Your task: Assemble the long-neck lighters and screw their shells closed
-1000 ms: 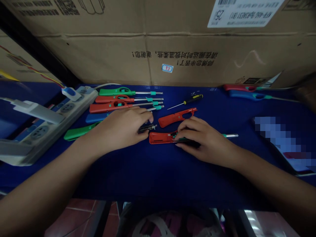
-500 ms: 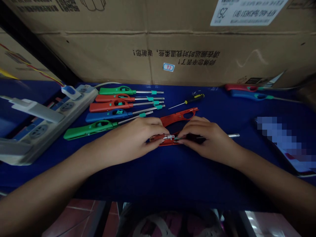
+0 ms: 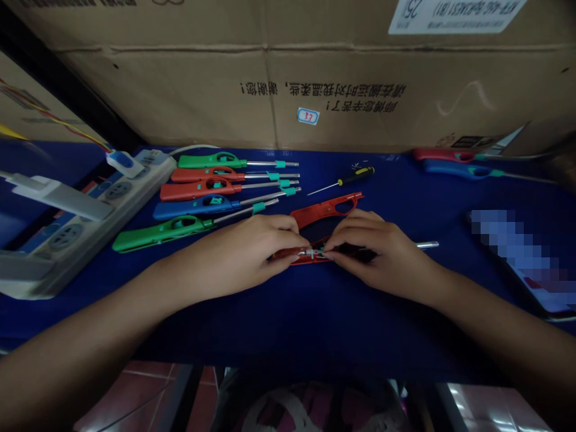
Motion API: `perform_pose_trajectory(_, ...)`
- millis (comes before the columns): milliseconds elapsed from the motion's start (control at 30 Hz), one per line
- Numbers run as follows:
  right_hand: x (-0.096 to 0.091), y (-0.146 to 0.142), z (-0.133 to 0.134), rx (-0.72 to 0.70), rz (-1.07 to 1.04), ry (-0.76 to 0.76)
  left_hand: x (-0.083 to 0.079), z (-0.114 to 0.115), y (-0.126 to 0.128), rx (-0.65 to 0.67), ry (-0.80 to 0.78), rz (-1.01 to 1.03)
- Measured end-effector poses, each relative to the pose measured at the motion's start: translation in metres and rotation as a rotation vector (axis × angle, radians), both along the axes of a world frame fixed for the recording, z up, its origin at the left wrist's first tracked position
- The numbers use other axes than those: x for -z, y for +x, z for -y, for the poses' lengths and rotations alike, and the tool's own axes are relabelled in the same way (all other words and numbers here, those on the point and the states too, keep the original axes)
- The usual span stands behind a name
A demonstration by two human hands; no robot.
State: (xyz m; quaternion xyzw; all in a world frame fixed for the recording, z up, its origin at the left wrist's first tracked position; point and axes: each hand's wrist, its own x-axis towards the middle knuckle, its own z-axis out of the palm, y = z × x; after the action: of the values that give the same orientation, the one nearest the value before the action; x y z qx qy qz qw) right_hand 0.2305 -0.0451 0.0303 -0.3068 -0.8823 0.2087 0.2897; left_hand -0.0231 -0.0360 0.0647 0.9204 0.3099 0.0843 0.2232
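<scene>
An opened red lighter half lies on the blue table between my hands, its small metal and white inner parts exposed. My left hand is closed, thumb and fingers gripping the left end of the lighter half and its inner parts. With thumb and forefinger together, my right hand pinches at the right part of the same half; what lies between those fingertips is too small to tell. A metal tube tip sticks out beyond my right hand. Just behind my hands rests the other red shell half with its trigger loop.
Several long-necked lighters lie in a row at the left, beside a white power strip with plugs. A black-yellow screwdriver lies behind. Red and blue lighters and a phone are at right. A cardboard box stands along the back.
The view has shifted slightly. Both hands stay at the red lighter half, with only a small shift of the fingertips around the inner parts.
</scene>
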Motion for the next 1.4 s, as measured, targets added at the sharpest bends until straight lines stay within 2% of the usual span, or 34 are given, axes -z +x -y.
perform_pose_trajectory(1400, 0.0019, -0.0002, 0.0011, -0.014, 0.006, 0.013, 0.0012, 0.0019, 0.0049, 0.009, -0.012, -0.01)
